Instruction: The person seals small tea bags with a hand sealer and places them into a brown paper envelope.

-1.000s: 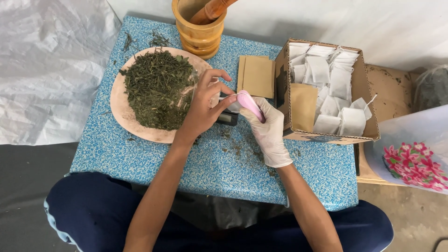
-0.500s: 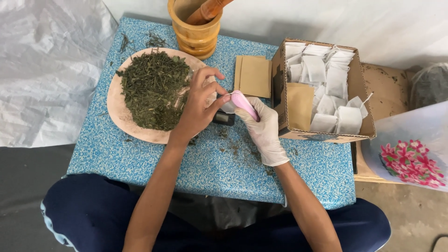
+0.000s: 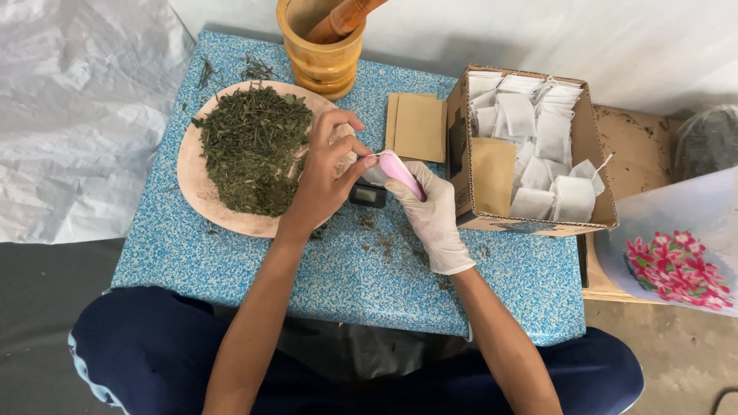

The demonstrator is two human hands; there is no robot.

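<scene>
Gripping a pink scoop, the gloved right hand met the bare left hand, which pinched a small white bag above the surface, beside the herb plate.

The worktop was a small blue speckled surface strewn with green crumbs. On it sat a round plate heaped with dried herbs, a wooden mortar, flat brown envelopes, a small dark scale, and an open cardboard box at its right edge.
</scene>
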